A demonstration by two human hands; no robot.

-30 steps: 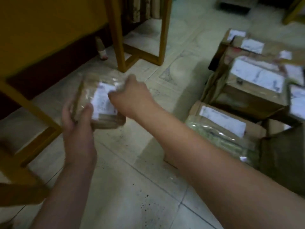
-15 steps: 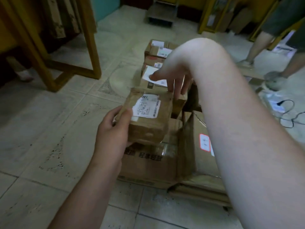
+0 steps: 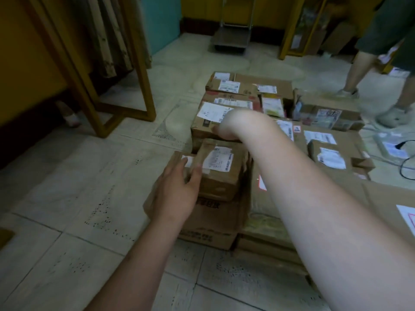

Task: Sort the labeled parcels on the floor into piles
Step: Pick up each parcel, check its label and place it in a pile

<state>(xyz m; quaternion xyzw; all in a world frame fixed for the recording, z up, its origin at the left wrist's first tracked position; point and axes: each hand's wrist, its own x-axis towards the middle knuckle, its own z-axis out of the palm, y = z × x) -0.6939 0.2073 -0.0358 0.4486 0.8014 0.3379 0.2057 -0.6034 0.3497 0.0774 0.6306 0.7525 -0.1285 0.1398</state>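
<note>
Head: left hand (image 3: 177, 194) touching small parcel (image 3: 221, 170), fingers extended.

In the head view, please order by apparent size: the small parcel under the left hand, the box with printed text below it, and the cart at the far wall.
1. Box with printed text, largest.
2. Small parcel under the left hand.
3. Cart: it looks about like the parcel, but it stands far off, so this rank is unsure.
</note>
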